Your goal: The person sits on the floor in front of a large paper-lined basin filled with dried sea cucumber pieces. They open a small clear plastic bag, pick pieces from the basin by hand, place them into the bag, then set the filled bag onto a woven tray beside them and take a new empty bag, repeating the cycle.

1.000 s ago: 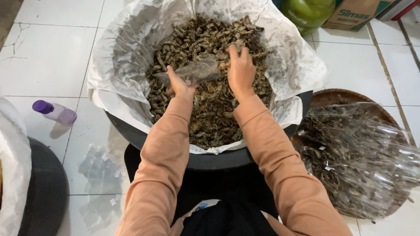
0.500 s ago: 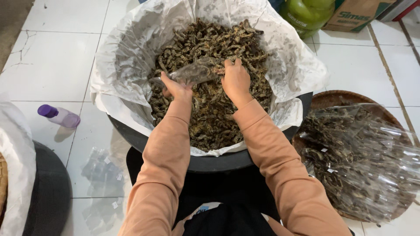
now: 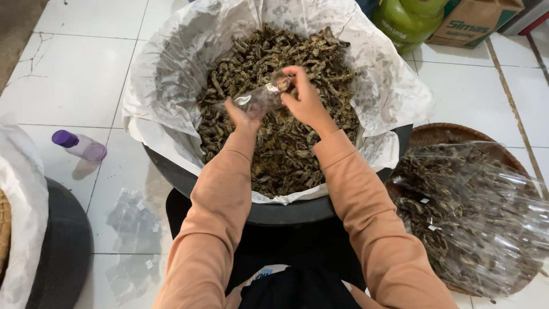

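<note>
A big dark tub [image 3: 286, 209] lined with white paper [image 3: 171, 86] holds a heap of dark dried strips [image 3: 280, 154]. Over the heap my left hand [image 3: 243, 117] grips a small clear plastic bag [image 3: 260, 98] partly filled with the strips. My right hand [image 3: 306, 97] pinches a few strips at the bag's open mouth. Both arms wear peach sleeves.
A round woven tray [image 3: 452, 134] at the right carries several filled clear bags [image 3: 480, 212]. Empty clear bags [image 3: 134, 220] lie on the white tile floor at the left, near a small purple-capped bottle [image 3: 80, 146]. Another lined tub [image 3: 40, 246] stands far left; a green cylinder [image 3: 409, 17] and a carton [image 3: 474, 20] behind.
Both hands have lifted off the heap. The bag now stands higher and fuller, and my right hand has moved from the pile to the bag's mouth.
</note>
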